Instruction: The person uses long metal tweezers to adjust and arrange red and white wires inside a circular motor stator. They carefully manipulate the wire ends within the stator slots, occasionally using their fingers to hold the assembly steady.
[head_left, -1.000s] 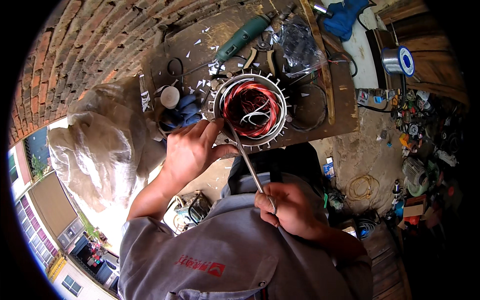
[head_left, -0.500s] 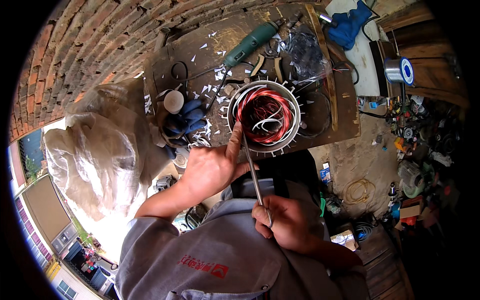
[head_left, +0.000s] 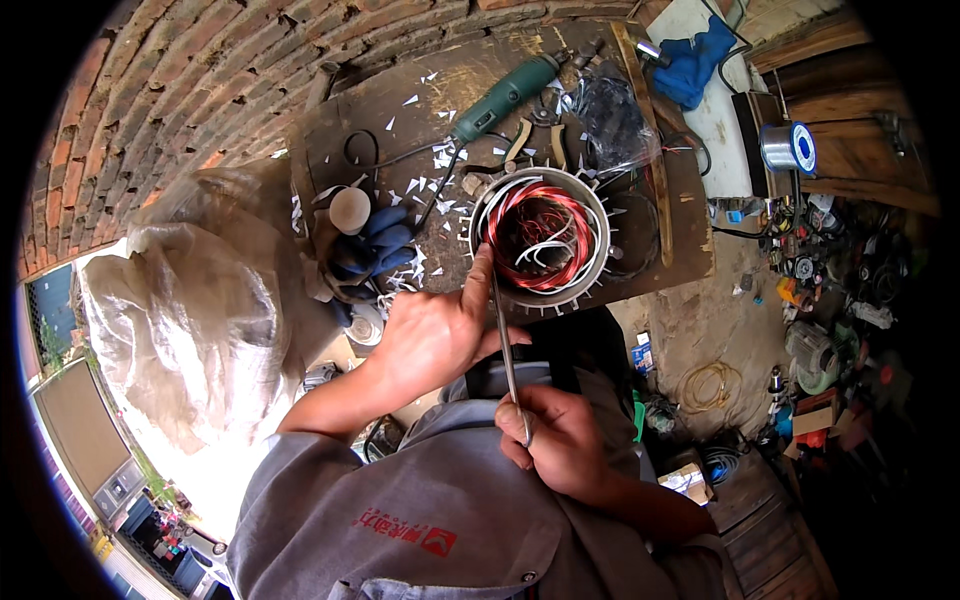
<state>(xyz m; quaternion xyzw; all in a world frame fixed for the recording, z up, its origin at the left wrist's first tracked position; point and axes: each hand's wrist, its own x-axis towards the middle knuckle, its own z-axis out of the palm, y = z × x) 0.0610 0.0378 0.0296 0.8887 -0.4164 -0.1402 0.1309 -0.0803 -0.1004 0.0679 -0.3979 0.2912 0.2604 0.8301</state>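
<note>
A round motor stator [head_left: 604, 228] with a metal housing stands near the front edge of the workbench. Red enamelled wire windings [head_left: 577, 212] ring its inside, with white sleeved leads looping across the middle. My left hand [head_left: 432, 335] reaches in from the left, index finger stretched onto the winding's near-left edge and thumb apart; its other fingers are partly hidden. Closed round the lower end of a thin metal rod [head_left: 509, 352] is my right hand [head_left: 562, 437], low in front of my body. The rod's far tip meets the stator's near-left rim beside my left index finger.
On the bench lie a green rotary tool [head_left: 505, 98], scattered white paper scraps [head_left: 445, 155], a dark plastic bag [head_left: 612, 118] and blue gloves [head_left: 385, 240]. Clear plastic sheeting [head_left: 190, 320] hangs at the left. A solder wire spool [head_left: 785, 148] is at the right.
The whole view has shifted slightly, carrying the bench and stator a little. My right hand and the rod's lower end have moved slightly up and left; the left index finger stays on the winding.
</note>
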